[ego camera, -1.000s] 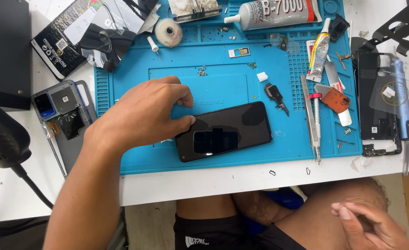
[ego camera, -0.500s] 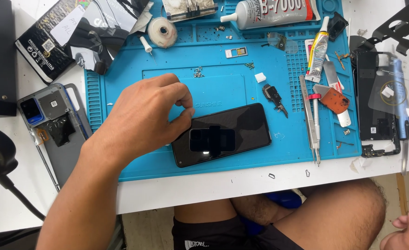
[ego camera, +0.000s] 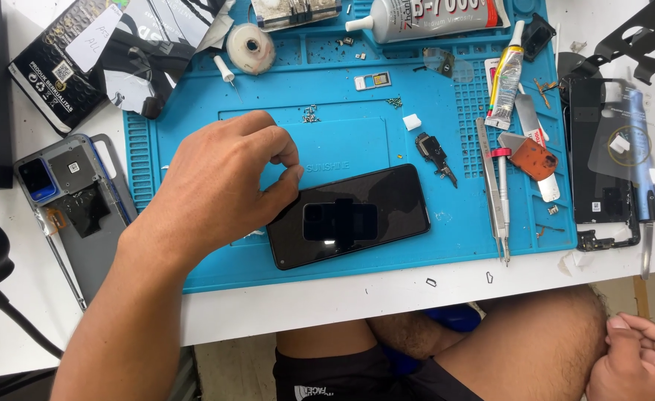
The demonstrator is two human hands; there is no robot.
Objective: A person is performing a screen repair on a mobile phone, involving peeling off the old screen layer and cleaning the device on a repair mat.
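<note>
Near the blue mat's (ego camera: 194, 275) front edge, left hand (ego camera: 216, 186) pinches the black phone's (ego camera: 349, 215) end — likely steadying it; right hand (ego camera: 635, 360) rests loosely curled, empty.

Only one cam here, strapped to my head, looking pretty much straight down at the bench (ego camera: 327, 304) from close up. Far edge of the bench is at the top of frame, my lap at the bottom. Blue mat (ego camera: 357, 82) fills most of the middle. Left hand (ego camera: 220, 182) comes in from bottom-left, right hand (ego camera: 639, 356) barely in view, bottom-right corner.
</note>
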